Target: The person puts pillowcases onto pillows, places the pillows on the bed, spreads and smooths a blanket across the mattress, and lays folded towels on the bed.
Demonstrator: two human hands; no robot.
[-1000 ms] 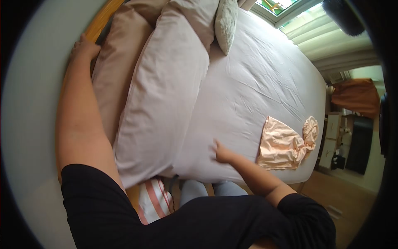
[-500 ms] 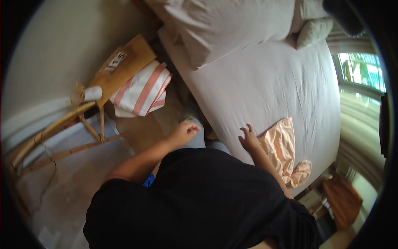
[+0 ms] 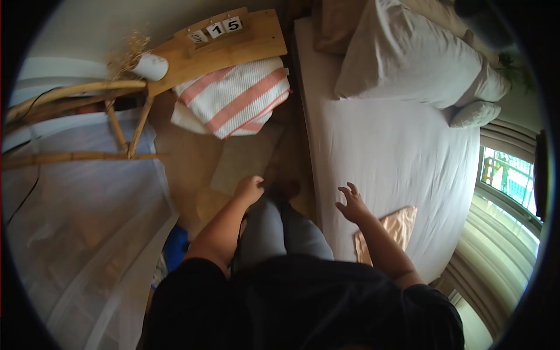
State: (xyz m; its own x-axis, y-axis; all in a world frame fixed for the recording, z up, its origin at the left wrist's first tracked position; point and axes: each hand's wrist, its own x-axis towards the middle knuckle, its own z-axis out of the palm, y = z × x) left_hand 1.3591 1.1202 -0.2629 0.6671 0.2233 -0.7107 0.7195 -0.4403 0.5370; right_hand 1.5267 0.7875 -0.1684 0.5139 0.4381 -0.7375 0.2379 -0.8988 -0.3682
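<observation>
The right hand's (image 3: 353, 207) fingers are spread, with nothing in them. The left hand's (image 3: 249, 190) fingers curl in; I can't tell how tight. The shiny cloth (image 3: 402, 224), low and right of middle, looks light, soft and slippery, best pinched by its top corner. It lies on the bed (image 3: 402, 146). A striped blanket (image 3: 239, 96) sits upper left, a window (image 3: 507, 175) far right.

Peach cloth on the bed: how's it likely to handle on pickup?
Peach cloth is probably floppy: it lies low, in soft creases. Its sheen hints at a slick surface, so it may slip in a loose grasp. Likely light too, since it looks thin against the sheet.
</observation>
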